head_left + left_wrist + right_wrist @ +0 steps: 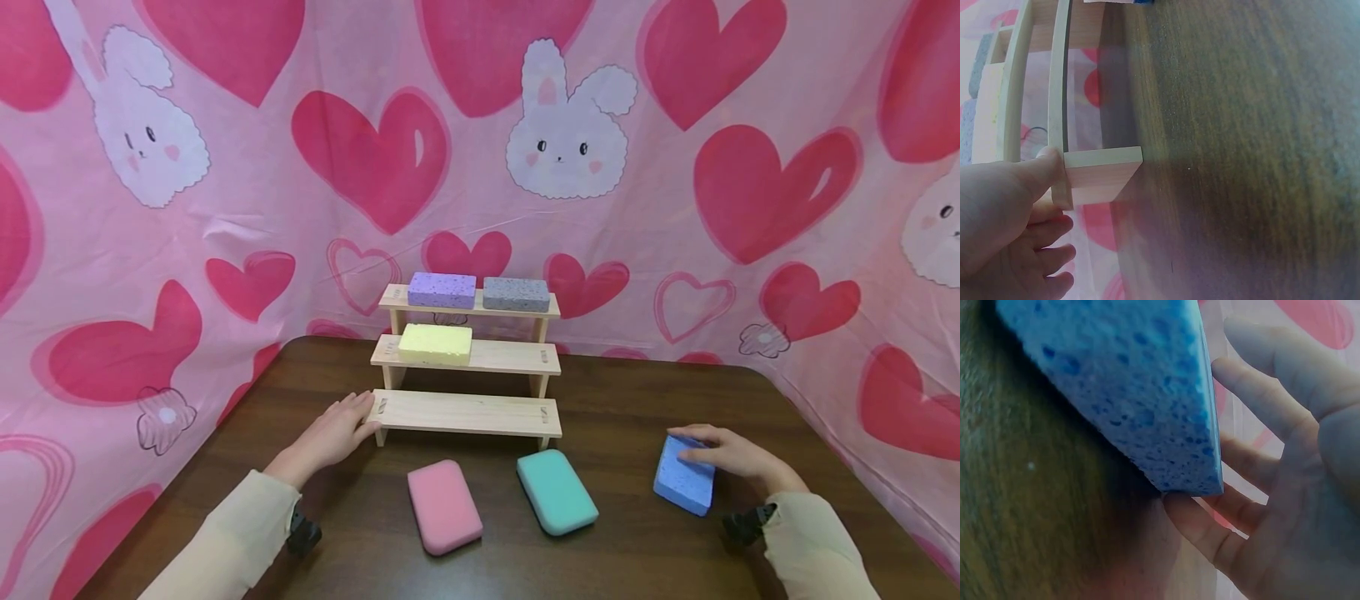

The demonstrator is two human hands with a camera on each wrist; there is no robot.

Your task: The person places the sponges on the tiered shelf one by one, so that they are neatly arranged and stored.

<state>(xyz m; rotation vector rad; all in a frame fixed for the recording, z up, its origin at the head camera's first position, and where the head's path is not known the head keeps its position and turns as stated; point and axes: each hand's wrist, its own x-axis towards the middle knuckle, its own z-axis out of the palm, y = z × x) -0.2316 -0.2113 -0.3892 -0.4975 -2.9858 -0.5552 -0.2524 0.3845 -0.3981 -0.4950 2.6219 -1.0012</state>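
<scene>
Head view first, and there's plenty on this table (600, 575)! The left hand (337, 433) is at the left end of the lowest step of a three-tiered wooden rack (465, 411), its grip pinching the corner. Over on the right, well apart from the rack, the right hand (738, 458) lies over a blue porous sponge (684, 487), fingers reaching to its far edge, thumb above the top face. Up on the top step sit a purple sponge (441, 291) and, just beside it, a grey sponge (516, 294); a yellow sponge (435, 344) takes the left part of the middle step. Down in front of the rack, on the table, lie a pink sponge (446, 507) and a teal sponge (557, 492). Behind it all, a pink backdrop (480, 208) of hearts and bunnies!

Across to the left wrist: thumb on the edge of the low plank, index finger passing behind it, the other fingertips bent and visible below.

And the right wrist: the grip is spread, gaps between the fingers, fingertips against the blue porous sponge. How firmly they press, I cannot tell.
</scene>
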